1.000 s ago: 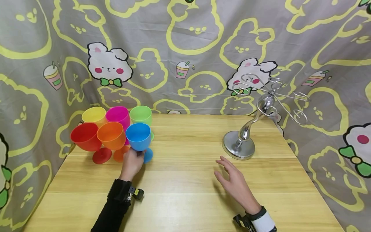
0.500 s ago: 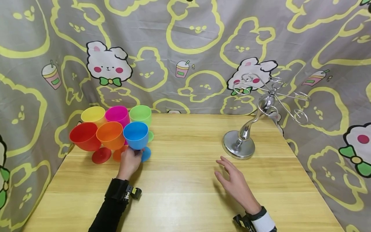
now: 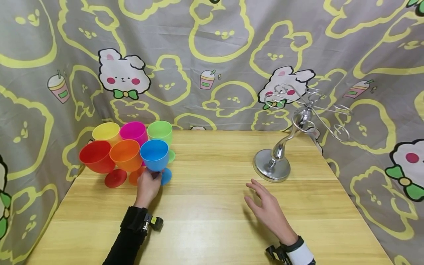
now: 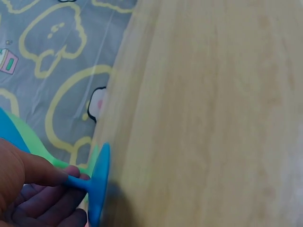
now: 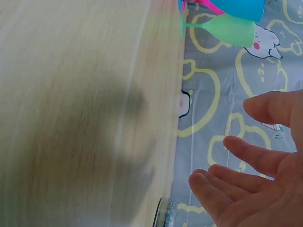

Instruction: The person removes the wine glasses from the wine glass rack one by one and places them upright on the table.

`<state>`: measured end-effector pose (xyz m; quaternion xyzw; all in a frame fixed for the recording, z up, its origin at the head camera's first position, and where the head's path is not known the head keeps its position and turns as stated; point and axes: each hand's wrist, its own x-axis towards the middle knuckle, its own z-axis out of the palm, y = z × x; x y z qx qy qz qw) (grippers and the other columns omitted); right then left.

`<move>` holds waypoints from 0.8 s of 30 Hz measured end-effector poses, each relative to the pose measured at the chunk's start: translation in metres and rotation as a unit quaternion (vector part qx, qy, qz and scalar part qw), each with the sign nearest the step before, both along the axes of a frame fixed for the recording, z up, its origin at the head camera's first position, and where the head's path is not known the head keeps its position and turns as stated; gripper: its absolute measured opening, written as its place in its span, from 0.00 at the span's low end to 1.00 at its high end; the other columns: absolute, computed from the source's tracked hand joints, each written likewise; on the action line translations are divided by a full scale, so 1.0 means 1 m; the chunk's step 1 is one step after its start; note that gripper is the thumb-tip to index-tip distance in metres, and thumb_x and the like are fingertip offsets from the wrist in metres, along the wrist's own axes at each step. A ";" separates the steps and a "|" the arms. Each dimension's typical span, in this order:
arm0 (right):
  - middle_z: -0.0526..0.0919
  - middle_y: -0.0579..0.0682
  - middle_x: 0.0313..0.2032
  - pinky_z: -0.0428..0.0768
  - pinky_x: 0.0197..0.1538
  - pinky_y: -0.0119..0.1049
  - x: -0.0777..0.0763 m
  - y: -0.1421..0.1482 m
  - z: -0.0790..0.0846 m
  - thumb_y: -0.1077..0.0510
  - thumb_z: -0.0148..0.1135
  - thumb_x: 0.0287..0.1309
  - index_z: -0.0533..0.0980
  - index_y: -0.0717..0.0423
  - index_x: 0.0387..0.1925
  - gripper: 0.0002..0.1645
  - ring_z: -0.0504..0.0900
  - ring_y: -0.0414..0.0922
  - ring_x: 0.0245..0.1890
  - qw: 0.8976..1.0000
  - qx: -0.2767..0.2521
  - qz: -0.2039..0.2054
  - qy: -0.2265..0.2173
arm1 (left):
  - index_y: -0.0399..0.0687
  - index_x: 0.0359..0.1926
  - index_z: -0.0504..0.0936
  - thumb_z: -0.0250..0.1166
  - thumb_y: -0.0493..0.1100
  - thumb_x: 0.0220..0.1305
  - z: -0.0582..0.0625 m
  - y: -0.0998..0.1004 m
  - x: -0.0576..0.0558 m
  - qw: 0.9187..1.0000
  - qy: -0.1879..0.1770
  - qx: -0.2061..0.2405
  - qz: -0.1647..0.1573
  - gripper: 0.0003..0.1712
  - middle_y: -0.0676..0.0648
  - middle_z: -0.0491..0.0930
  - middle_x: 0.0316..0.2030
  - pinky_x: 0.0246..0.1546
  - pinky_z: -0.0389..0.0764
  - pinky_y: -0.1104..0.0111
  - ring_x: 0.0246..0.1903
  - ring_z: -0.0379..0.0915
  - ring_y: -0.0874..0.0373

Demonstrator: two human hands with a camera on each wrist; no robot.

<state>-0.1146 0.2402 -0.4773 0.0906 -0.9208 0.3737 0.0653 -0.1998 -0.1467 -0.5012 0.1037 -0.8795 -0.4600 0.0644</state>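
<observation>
My left hand (image 3: 148, 188) pinches the stem of a blue plastic goblet (image 3: 154, 156). In the left wrist view, thumb and fingers meet on the stem just above the goblet's round blue foot (image 4: 98, 187). The blue goblet stands at the front right of a two-row group, close beside an orange goblet (image 3: 125, 156) and a red goblet (image 3: 96, 157). Behind are a yellow goblet (image 3: 105, 131), a magenta goblet (image 3: 133, 132) and a green goblet (image 3: 160, 132). My right hand (image 3: 267, 209) hovers over the table's right half, fingers loosely spread, holding nothing.
A chrome stand (image 3: 272, 166) with a round base, curved stem and looped wire arms rises at the right, beyond my right hand. The wooden table (image 3: 205, 191) is bordered at the back and sides by a grey cartoon-print curtain (image 3: 185, 36).
My left hand has shifted the blue goblet slightly left, closer to the orange one. The right hand stays in place.
</observation>
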 end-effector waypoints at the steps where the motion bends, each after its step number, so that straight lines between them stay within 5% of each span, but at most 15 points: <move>1: 0.71 0.69 0.76 0.82 0.68 0.60 0.000 0.000 0.000 0.62 0.69 0.71 0.78 0.65 0.68 0.27 0.75 0.68 0.73 1.000 -0.001 0.000 0.000 | 0.28 0.62 0.76 0.64 0.38 0.76 0.000 -0.001 0.000 1.000 -0.002 0.003 0.002 0.21 0.25 0.83 0.59 0.74 0.71 0.35 0.63 0.78 0.28; 8: 0.71 0.69 0.76 0.82 0.68 0.60 -0.002 -0.001 0.000 0.61 0.69 0.72 0.78 0.65 0.68 0.27 0.75 0.68 0.73 1.000 0.001 -0.001 -0.004 | 0.29 0.69 0.72 0.62 0.35 0.75 0.000 -0.005 0.002 0.999 -0.006 0.044 0.007 0.26 0.25 0.78 0.67 0.74 0.73 0.38 0.68 0.76 0.29; 15: 0.70 0.69 0.76 0.82 0.69 0.60 -0.002 -0.001 -0.001 0.60 0.69 0.73 0.77 0.64 0.69 0.27 0.74 0.68 0.73 1.000 -0.001 -0.001 -0.009 | 0.32 0.79 0.63 0.60 0.36 0.78 0.009 -0.005 0.026 0.995 -0.030 0.099 0.010 0.33 0.27 0.65 0.78 0.79 0.66 0.42 0.78 0.62 0.30; 24: 0.71 0.69 0.76 0.78 0.71 0.65 -0.004 -0.004 0.000 0.60 0.69 0.72 0.77 0.64 0.70 0.28 0.73 0.68 0.74 1.000 0.004 -0.003 0.007 | 0.30 0.80 0.64 0.59 0.40 0.80 0.026 0.008 0.067 0.999 -0.026 0.012 -0.030 0.34 0.27 0.65 0.78 0.77 0.63 0.33 0.78 0.59 0.26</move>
